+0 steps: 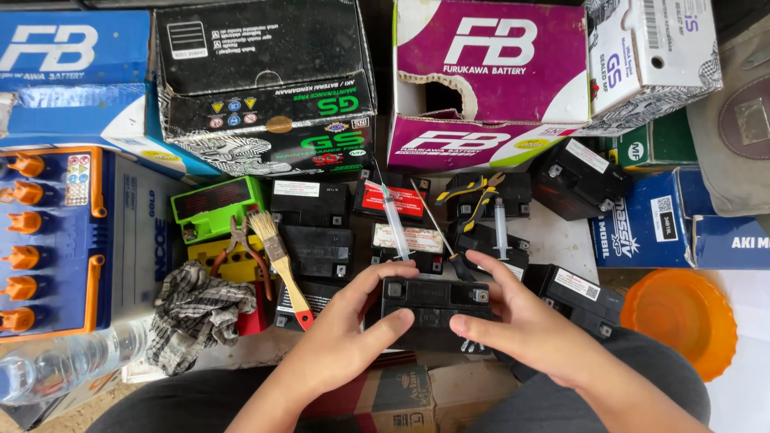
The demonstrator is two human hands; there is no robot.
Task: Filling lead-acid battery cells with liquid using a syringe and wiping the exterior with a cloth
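A small black battery (433,303) sits in front of me on a cardboard box, among several other black batteries. My left hand (353,333) grips its left end, thumb on the front face, fingers over the top. My right hand (513,321) holds its right end the same way, index finger stretched over the far edge. Just beyond the battery lie two syringes (395,220) (500,227), a thin screwdriver (439,234) and yellow-handled pliers (473,192).
A paintbrush (281,261), red-handled pliers (241,244) and a checked rag (196,313) lie at left. A large blue battery with orange caps (48,240) and a plastic bottle (64,361) stand far left. Cardboard battery boxes (489,80) line the back. An orange bowl (682,317) sits at right.
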